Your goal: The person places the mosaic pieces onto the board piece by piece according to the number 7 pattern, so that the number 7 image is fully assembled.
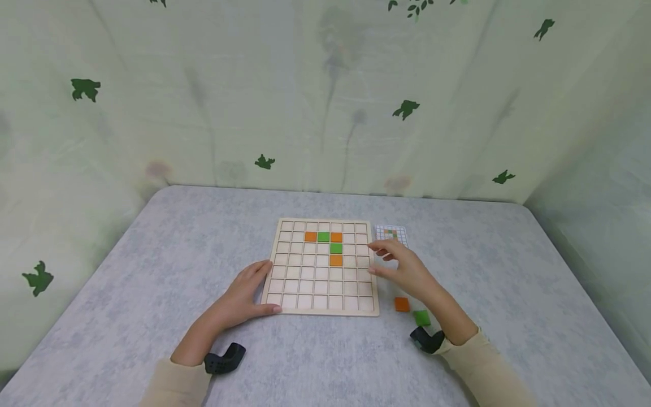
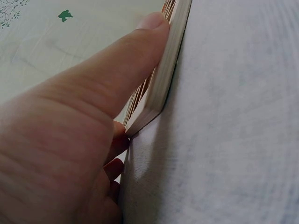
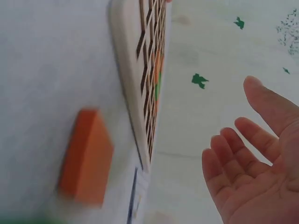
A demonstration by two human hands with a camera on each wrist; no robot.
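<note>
A square wooden grid board [image 1: 300,287] lies on the table. In its second row, orange, green and orange tiles [image 1: 311,237] stand side by side; below the right one come a green tile [image 1: 336,249] and an orange tile [image 1: 335,260]. My left hand [image 1: 238,295] rests at the near left corner, its straight thumb [image 2: 135,49] on the front rim and its fingers along the left side. Over the right edge hovers my right hand [image 1: 407,273], holding nothing, palm and loosely bent fingers showing in the right wrist view.
To the right of the board lie a loose orange tile [image 1: 402,304] and a loose green tile [image 1: 421,317]. A small pattern card [image 1: 399,233], printed with a grid and coloured squares, sits beside the far right corner, partly behind my right hand. A patterned curtain [image 1: 325,102] rises behind the table.
</note>
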